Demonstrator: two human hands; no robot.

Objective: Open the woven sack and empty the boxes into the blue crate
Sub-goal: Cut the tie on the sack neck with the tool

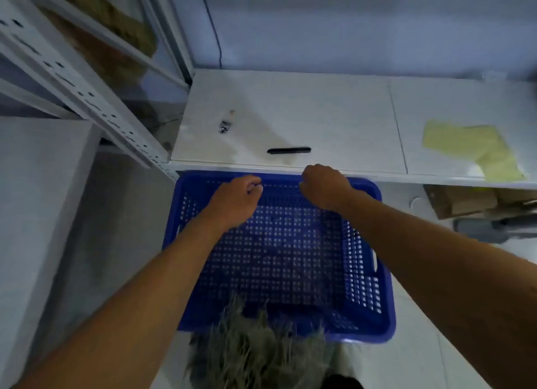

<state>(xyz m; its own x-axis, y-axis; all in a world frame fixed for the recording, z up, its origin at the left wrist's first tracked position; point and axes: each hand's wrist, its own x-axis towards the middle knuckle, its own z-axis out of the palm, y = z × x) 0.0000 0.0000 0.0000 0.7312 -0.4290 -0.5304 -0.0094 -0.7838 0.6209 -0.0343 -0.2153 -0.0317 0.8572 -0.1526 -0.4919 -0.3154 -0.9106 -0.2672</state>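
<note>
The blue perforated crate (383, 295) stands on the floor below me, and nothing lies inside it. My left hand (236, 201) hovers over the crate's far part with fingers curled in and thumb against them; I see nothing in it. My right hand (324, 187) is held the same way by the far rim, knuckles up, fingers tucked under and partly hidden. A grey frayed fibrous mass (255, 351) overlaps the crate's near edge; I cannot tell what it is. No woven sack or loose boxes can be clearly made out.
A white counter (334, 112) runs behind the crate with a black stick-like tool (289, 150), a small metal item (225, 125) and a pale yellow flat sheet (470, 147). A metal rack (72, 78) rises at left. Cardboard boxes (462, 204) sit under the counter.
</note>
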